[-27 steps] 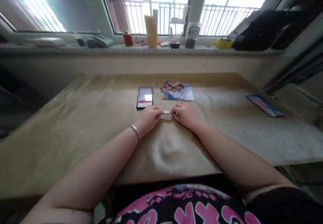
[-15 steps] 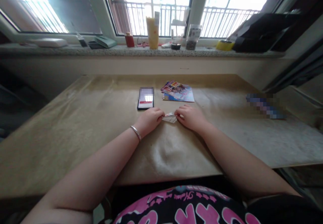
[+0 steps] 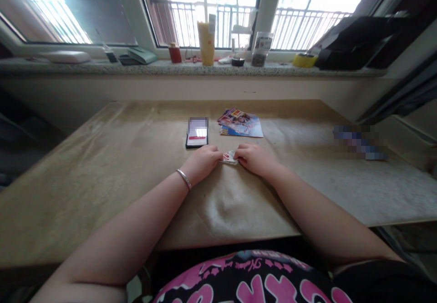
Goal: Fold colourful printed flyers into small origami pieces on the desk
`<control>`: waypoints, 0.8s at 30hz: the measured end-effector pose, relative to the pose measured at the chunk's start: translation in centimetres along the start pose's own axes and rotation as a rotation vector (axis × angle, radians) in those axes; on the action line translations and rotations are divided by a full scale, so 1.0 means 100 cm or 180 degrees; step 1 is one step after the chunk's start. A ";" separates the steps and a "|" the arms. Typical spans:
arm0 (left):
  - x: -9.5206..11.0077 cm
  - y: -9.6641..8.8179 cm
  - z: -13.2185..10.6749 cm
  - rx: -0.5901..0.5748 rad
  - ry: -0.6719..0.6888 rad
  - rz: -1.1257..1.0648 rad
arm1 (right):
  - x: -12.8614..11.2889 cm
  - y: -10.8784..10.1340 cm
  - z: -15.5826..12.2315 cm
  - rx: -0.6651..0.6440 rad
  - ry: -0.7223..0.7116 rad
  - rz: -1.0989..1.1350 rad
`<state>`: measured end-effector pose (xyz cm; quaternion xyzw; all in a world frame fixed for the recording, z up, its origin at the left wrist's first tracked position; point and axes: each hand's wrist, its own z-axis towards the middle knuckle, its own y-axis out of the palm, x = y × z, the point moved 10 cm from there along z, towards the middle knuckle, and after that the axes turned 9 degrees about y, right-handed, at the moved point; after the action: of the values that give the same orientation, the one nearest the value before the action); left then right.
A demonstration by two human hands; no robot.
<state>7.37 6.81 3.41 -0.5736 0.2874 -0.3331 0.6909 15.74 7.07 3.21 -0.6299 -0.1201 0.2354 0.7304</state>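
A small folded piece of paper [image 3: 229,157], white with a bit of red print, lies on the tan table [image 3: 119,166] between my two hands. My left hand [image 3: 202,161], with a silver bangle on its wrist, pinches the paper's left edge with closed fingers. On the other side, my right hand [image 3: 256,158] grips the right edge, fingers curled down on it. Both hands rest on the table surface.
A phone [image 3: 197,135] with a lit screen lies just beyond my left hand, and a stack of colourful printed sheets [image 3: 241,124] beside it. A blurred flat item [image 3: 360,141] lies far right. The windowsill [image 3: 191,67] holds bottles, jars and a yellow container.
The hands have drawn slightly closer together over the paper, which now looks smaller and more folded than before. The view shifted slightly.
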 end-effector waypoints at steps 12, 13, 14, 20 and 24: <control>-0.001 0.000 -0.005 -0.0182 -0.0059 0.0335 | -0.001 -0.001 -0.003 -0.0127 -0.0068 -0.0280; -0.002 -0.001 -0.006 -0.0201 -0.0078 0.0362 | 0.000 -0.002 -0.003 -0.0146 -0.0039 -0.0299; -0.003 -0.002 -0.007 -0.0219 -0.0110 0.0379 | 0.001 -0.002 -0.003 -0.0171 -0.0010 -0.0312; -0.009 -0.004 -0.011 -0.0367 -0.0256 0.0348 | 0.010 -0.005 -0.005 -0.0275 0.0143 -0.0277; -0.010 -0.004 -0.012 -0.0440 -0.0237 0.0325 | 0.016 -0.008 -0.005 -0.0230 0.0197 -0.0197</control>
<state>5.79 6.84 3.58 -0.6166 0.3126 -0.2553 0.6760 17.55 7.34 3.67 -0.6587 -0.1253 0.1886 0.7175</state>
